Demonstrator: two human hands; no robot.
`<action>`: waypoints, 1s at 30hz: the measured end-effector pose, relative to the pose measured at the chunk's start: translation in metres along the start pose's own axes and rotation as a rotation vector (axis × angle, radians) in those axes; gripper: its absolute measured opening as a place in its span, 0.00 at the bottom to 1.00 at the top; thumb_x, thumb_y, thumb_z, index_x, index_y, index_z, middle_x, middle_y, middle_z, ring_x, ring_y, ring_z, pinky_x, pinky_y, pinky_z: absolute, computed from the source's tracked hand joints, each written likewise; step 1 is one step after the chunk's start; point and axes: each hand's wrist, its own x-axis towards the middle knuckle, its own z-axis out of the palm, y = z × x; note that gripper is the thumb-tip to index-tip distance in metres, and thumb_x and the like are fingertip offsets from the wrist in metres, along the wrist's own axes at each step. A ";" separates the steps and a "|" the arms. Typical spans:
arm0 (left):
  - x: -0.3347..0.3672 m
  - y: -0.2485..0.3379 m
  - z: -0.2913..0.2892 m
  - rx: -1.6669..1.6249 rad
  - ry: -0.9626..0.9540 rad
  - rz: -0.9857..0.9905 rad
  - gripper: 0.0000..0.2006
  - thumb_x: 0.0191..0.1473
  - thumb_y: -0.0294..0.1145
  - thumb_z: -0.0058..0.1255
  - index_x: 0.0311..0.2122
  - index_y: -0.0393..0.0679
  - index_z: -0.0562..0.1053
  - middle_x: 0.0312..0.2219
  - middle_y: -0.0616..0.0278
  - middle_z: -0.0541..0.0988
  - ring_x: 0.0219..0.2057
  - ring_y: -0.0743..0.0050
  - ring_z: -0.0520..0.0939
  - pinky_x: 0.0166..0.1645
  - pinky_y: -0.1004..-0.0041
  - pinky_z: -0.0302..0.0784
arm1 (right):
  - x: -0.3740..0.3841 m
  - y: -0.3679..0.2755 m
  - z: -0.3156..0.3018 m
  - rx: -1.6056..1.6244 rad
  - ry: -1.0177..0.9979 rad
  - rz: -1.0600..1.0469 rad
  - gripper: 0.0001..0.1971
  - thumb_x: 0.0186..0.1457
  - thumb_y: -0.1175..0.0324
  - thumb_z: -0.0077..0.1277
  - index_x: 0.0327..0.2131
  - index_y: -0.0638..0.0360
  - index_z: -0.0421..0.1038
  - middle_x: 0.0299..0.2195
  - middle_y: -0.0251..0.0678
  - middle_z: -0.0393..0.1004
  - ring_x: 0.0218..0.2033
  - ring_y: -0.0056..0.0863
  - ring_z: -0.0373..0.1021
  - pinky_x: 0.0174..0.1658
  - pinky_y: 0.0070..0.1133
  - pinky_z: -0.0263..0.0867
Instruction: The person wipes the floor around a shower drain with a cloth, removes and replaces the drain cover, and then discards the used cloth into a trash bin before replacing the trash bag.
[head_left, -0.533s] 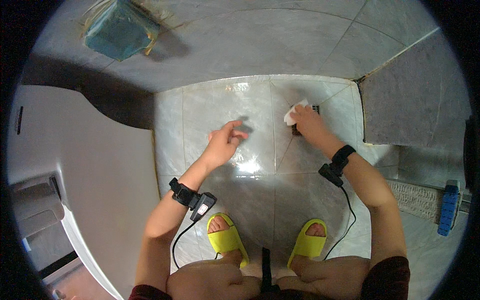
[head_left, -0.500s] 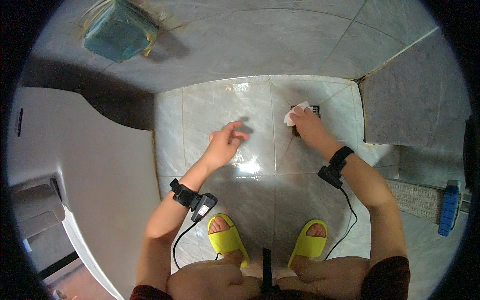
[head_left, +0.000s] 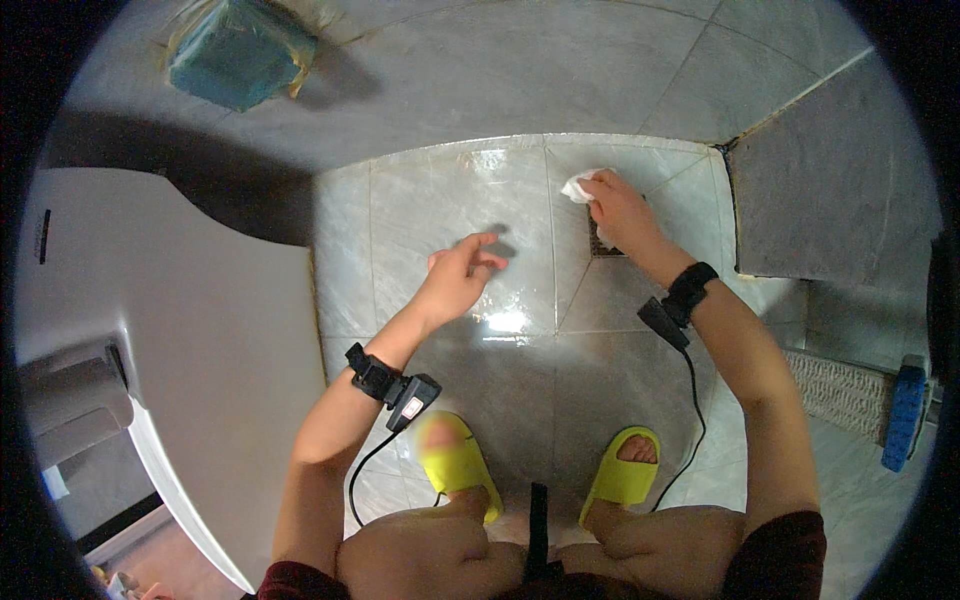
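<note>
Shifting forward since the earlier frame, the right hand (head_left: pixel 622 212) is now carrying a white wad (head_left: pixel 577 188) past the far left corner of the square dark drain (head_left: pixel 600 243), where before it was lying over the grate's left part. From the head view, the right fingers are closing tightly around the wad, which looks like crumpled tissue or cloth, and its loose end is poking out to the left over the grey tiled floor (head_left: pixel 430 190); how firmly it is pressing there, I cannot tell. The palm and wrist are covering much of the grate. The left hand (head_left: pixel 455 283) is hanging well to the left of the drain, its fingers spreading loosely and curling a little, with a shadow falling just beside them; whether they are touching the tiles, I cannot tell. Both wrists are wearing black straps (head_left: pixel 373 375) with small boxes, and thin black cables (head_left: pixel 695 420) are trailing from them. Yellow slippers (head_left: pixel 460 468) are standing apart on the floor nearer the body. A smooth white fixture (head_left: pixel 220 350) is filling the left side, a wrapped teal block (head_left: pixel 240 55) is sitting at the upper left, and a blue object (head_left: pixel 905 415) is resting at the far right.
</note>
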 end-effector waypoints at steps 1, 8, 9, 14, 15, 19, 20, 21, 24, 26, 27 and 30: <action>-0.003 -0.002 0.002 -0.033 -0.005 -0.029 0.21 0.51 0.21 0.42 0.53 0.38 0.64 0.37 0.60 0.80 0.39 0.70 0.81 0.52 0.75 0.65 | 0.002 -0.002 0.000 -0.011 0.009 -0.050 0.14 0.52 0.75 0.44 0.44 0.62 0.69 0.42 0.41 0.69 0.40 0.39 0.68 0.45 0.32 0.68; -0.013 -0.002 0.006 -0.079 -0.001 -0.050 0.21 0.51 0.20 0.42 0.52 0.36 0.64 0.37 0.59 0.80 0.39 0.70 0.80 0.49 0.75 0.68 | -0.065 -0.033 0.022 -0.271 -0.338 -0.128 0.18 0.47 0.77 0.46 0.45 0.65 0.65 0.44 0.43 0.65 0.43 0.39 0.65 0.43 0.29 0.69; -0.015 -0.005 0.005 -0.071 0.006 -0.043 0.21 0.51 0.20 0.42 0.52 0.36 0.64 0.37 0.58 0.80 0.39 0.70 0.80 0.49 0.75 0.68 | -0.080 -0.044 0.021 -0.296 -0.461 -0.121 0.22 0.45 0.78 0.47 0.48 0.65 0.64 0.45 0.43 0.64 0.45 0.40 0.64 0.44 0.28 0.68; -0.017 0.001 0.003 -0.064 -0.015 -0.036 0.21 0.50 0.19 0.40 0.52 0.36 0.64 0.37 0.58 0.80 0.40 0.70 0.80 0.48 0.76 0.70 | -0.152 -0.067 0.026 -0.153 -0.519 -0.208 0.22 0.45 0.75 0.48 0.48 0.65 0.64 0.44 0.42 0.65 0.46 0.37 0.64 0.47 0.28 0.66; -0.018 0.005 0.003 -0.044 -0.023 -0.040 0.21 0.50 0.19 0.40 0.52 0.36 0.64 0.37 0.57 0.80 0.40 0.70 0.80 0.47 0.76 0.70 | -0.156 -0.067 0.023 -0.114 -0.562 -0.228 0.21 0.46 0.74 0.47 0.47 0.64 0.65 0.44 0.42 0.65 0.46 0.36 0.64 0.48 0.27 0.65; -0.025 0.016 0.004 -0.063 -0.011 -0.019 0.21 0.50 0.18 0.39 0.52 0.37 0.65 0.37 0.56 0.80 0.41 0.68 0.80 0.46 0.75 0.72 | -0.159 -0.069 -0.017 0.482 -0.687 0.084 0.16 0.53 0.71 0.43 0.47 0.61 0.67 0.42 0.37 0.67 0.43 0.30 0.65 0.48 0.23 0.62; -0.026 0.014 0.004 -0.078 -0.003 0.011 0.21 0.50 0.18 0.38 0.52 0.37 0.65 0.37 0.56 0.80 0.42 0.68 0.80 0.46 0.75 0.72 | -0.158 -0.067 -0.031 0.733 -0.686 0.272 0.16 0.56 0.70 0.42 0.47 0.61 0.67 0.42 0.36 0.68 0.42 0.28 0.65 0.48 0.22 0.62; -0.028 0.014 0.004 -0.093 0.005 0.038 0.21 0.51 0.18 0.38 0.52 0.37 0.65 0.37 0.56 0.80 0.42 0.68 0.80 0.46 0.74 0.72 | -0.156 -0.063 -0.041 0.774 -0.624 0.386 0.16 0.57 0.69 0.41 0.48 0.61 0.67 0.42 0.35 0.69 0.42 0.27 0.65 0.48 0.22 0.62; -0.035 0.017 0.003 -0.072 -0.009 0.006 0.21 0.51 0.18 0.38 0.52 0.36 0.65 0.37 0.56 0.80 0.42 0.67 0.80 0.46 0.74 0.72 | -0.153 -0.037 -0.059 0.942 -0.402 0.646 0.18 0.59 0.65 0.40 0.49 0.62 0.66 0.41 0.34 0.70 0.41 0.24 0.65 0.48 0.21 0.61; -0.037 0.022 0.006 -0.063 -0.005 0.001 0.21 0.51 0.18 0.38 0.52 0.36 0.65 0.37 0.56 0.80 0.42 0.67 0.80 0.46 0.74 0.72 | -0.152 -0.009 -0.058 1.124 -0.213 0.706 0.19 0.58 0.64 0.41 0.50 0.64 0.65 0.41 0.34 0.71 0.41 0.23 0.65 0.48 0.20 0.61; -0.038 0.023 0.007 -0.057 -0.002 -0.004 0.21 0.51 0.18 0.38 0.52 0.36 0.65 0.37 0.56 0.80 0.42 0.67 0.80 0.46 0.74 0.72 | -0.147 0.002 -0.058 0.992 -0.167 0.701 0.19 0.58 0.64 0.41 0.50 0.65 0.65 0.41 0.38 0.71 0.43 0.27 0.66 0.49 0.22 0.61; -0.036 0.027 0.009 -0.059 -0.013 -0.013 0.21 0.51 0.18 0.39 0.52 0.36 0.65 0.37 0.56 0.80 0.42 0.67 0.80 0.47 0.74 0.72 | -0.129 0.028 -0.047 0.547 -0.043 0.594 0.19 0.57 0.67 0.40 0.49 0.69 0.64 0.43 0.48 0.69 0.45 0.37 0.66 0.51 0.26 0.61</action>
